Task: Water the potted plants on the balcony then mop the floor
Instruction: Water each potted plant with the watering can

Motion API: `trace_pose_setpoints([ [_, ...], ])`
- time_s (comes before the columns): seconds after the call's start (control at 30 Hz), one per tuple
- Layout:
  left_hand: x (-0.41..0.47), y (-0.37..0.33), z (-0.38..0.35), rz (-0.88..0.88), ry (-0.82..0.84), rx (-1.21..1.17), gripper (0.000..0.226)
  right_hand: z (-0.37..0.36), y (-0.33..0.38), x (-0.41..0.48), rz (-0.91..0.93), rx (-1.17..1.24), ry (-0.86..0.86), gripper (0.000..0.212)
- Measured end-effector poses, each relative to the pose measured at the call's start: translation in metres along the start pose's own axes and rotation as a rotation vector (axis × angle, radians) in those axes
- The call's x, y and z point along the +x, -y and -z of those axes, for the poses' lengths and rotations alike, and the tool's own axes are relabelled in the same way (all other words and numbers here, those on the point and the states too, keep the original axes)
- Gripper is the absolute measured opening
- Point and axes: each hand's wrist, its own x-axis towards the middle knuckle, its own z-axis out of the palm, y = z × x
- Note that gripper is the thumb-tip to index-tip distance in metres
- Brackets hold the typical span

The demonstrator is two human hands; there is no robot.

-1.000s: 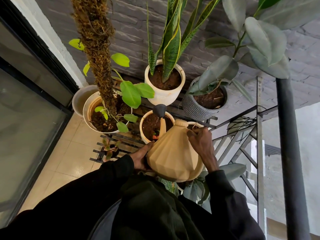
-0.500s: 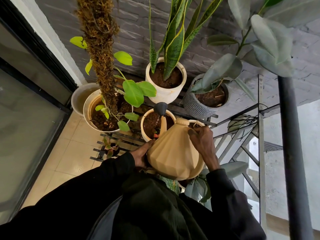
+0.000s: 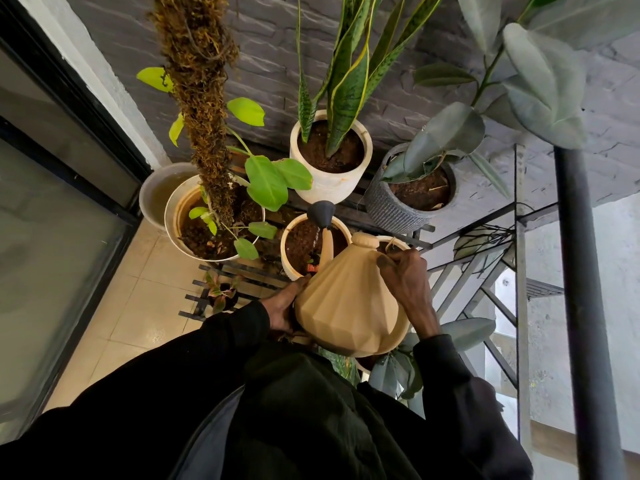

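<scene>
A tan faceted watering can (image 3: 346, 299) is tilted forward, its dark rose head (image 3: 322, 213) over a small white pot (image 3: 294, 258) of brown soil. A thin stream of water falls from the rose into that pot. My right hand (image 3: 407, 282) grips the can's handle at the top right. My left hand (image 3: 284, 308) holds the can's lower left side. Around them stand a white pot with a moss pole (image 3: 180, 220), a white snake plant pot (image 3: 329, 181) and a grey ribbed pot (image 3: 398, 213).
The pots stand on a black slatted rack (image 3: 214, 271) against a dark stone wall. A tiny red-leafed plant (image 3: 221, 292) sits at the rack's front. Beige floor tiles (image 3: 138, 299) lie left, by a glass door. A thick black railing post (image 3: 585, 306) rises at right.
The can and both hands have held nearly the same place over the small white pot. My view has shifted slightly.
</scene>
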Motion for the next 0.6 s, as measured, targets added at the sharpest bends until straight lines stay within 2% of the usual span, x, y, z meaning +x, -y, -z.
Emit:
trace_pose_setpoints([
  [0.23, -0.003, 0.000, -0.002, 0.012, 0.009, -0.004, 0.066, 0.001, -0.004, -0.004, -0.016, 0.011, -0.017, 0.032],
  [0.5, 0.013, 0.003, 0.005, 0.022, 0.022, -0.006, 0.075, 0.000, -0.004, -0.005, -0.042, 0.010, -0.055, 0.047],
  [0.6, 0.018, 0.003, 0.008, 0.013, 0.024, 0.004, 0.077, -0.001, -0.006, -0.007, -0.040, 0.007, -0.056, 0.043],
])
